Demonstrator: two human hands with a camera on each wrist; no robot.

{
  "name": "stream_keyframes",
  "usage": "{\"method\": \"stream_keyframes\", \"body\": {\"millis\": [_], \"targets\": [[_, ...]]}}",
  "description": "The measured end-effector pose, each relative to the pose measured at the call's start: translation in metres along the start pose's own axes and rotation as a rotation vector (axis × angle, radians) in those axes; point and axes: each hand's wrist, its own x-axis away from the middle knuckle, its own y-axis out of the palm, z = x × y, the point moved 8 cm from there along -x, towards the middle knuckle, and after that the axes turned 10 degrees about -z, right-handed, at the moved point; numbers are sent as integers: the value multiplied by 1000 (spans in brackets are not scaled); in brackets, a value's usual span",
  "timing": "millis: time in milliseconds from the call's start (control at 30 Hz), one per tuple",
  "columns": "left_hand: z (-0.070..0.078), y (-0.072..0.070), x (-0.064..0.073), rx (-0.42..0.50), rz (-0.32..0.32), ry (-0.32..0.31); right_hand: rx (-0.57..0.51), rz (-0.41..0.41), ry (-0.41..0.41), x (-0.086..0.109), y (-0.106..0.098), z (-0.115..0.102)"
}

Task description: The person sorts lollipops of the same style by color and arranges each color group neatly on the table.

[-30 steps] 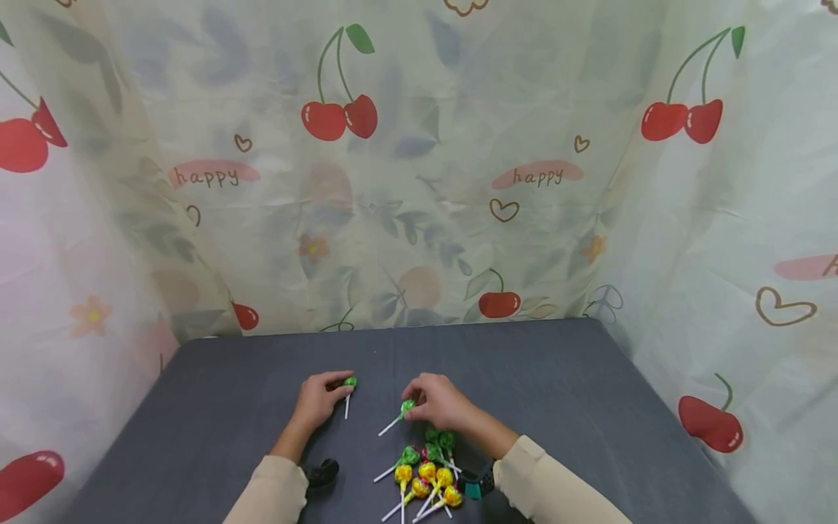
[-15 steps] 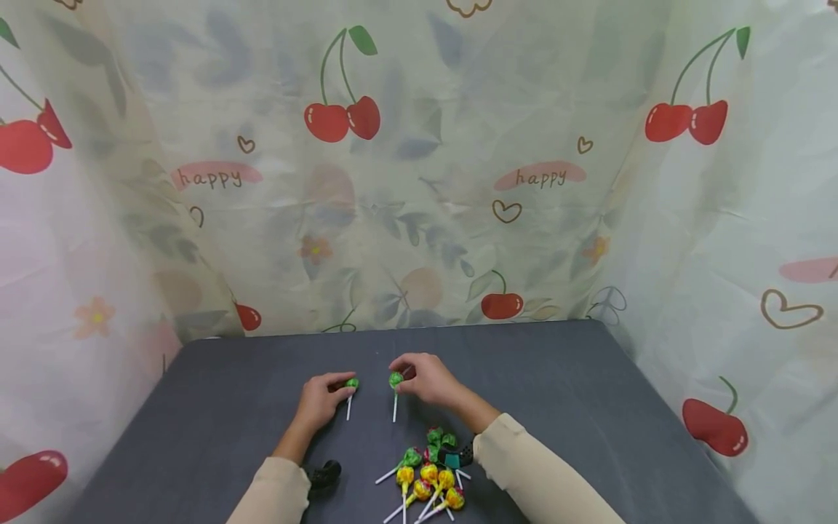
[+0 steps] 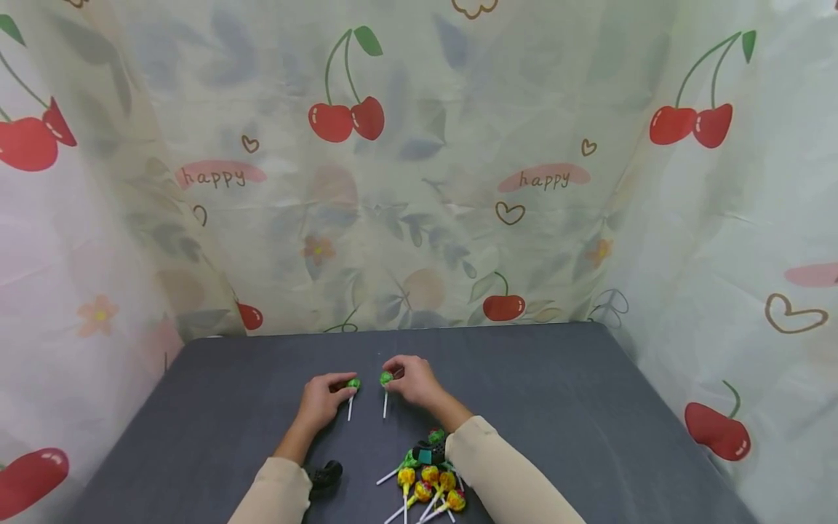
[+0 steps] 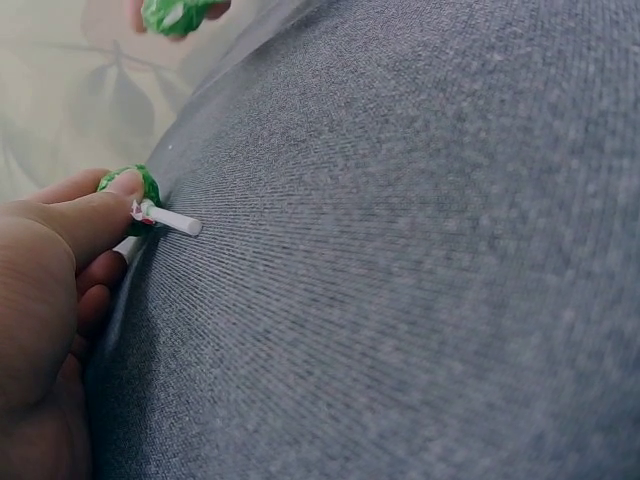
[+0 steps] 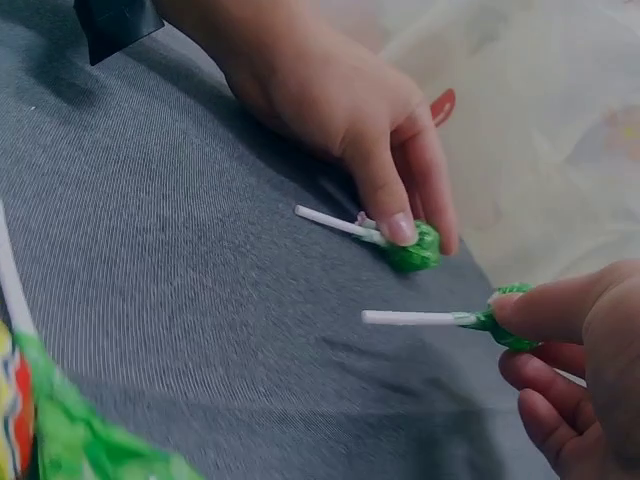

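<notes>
My left hand [image 3: 321, 400] pinches a green-wrapped lollipop [image 3: 353, 383] by its round head, its white stick pointing toward me. In the left wrist view the thumb of that hand presses the green wrapper [image 4: 150, 185]. To the right, my right hand [image 3: 412, 380] pinches a second green lollipop [image 3: 386, 378] by the head, stick also toward me. The right wrist view shows both lollipops side by side and a little apart, the right one [image 5: 515, 320] nearer that camera. Below the hands lies a pile of yellow lollipops [image 3: 423, 491] and green ones, partly hidden by the right wrist's strap.
A dark grey cloth [image 3: 524, 393] covers the table. Patterned curtains with cherries [image 3: 347, 120] hang behind it and at both sides. Black devices are strapped to both wrists, the left one [image 3: 324, 474] close to the tabletop.
My right hand has carried its green lollipop left and away from me, beside the left one, and its stick has turned to point toward me. The left hand stays in place.
</notes>
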Motion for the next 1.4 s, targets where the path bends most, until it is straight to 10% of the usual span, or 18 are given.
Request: {"method": "stream_keyframes", "body": {"millis": [1400], "targets": [[2,0,2,-31,2,18,-14,180,66,-12,41,2]]}}
